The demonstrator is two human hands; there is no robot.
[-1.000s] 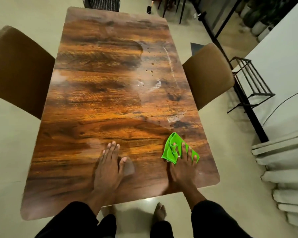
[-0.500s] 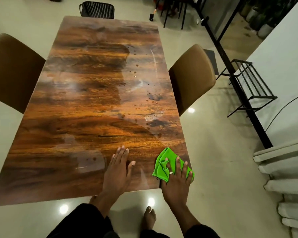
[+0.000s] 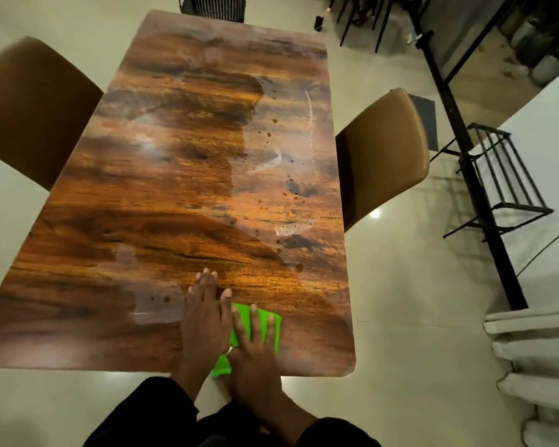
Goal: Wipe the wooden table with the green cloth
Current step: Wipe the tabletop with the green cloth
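Swept leftward along the near edge: green cloth [image 3: 269,321] now pressed flat under the right hand [image 3: 255,341], fingers straight and spread, just beside the left hand [image 3: 204,321], laid wide on the wooden table [image 3: 175,204]. Near-right corner probably done; droplets [image 3: 291,188] and white smear [image 3: 292,227] farther right not yet reached.

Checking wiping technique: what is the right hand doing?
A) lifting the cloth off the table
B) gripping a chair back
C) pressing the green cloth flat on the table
C: the right hand lies straight-fingered on the green cloth, flat on the wooden table.
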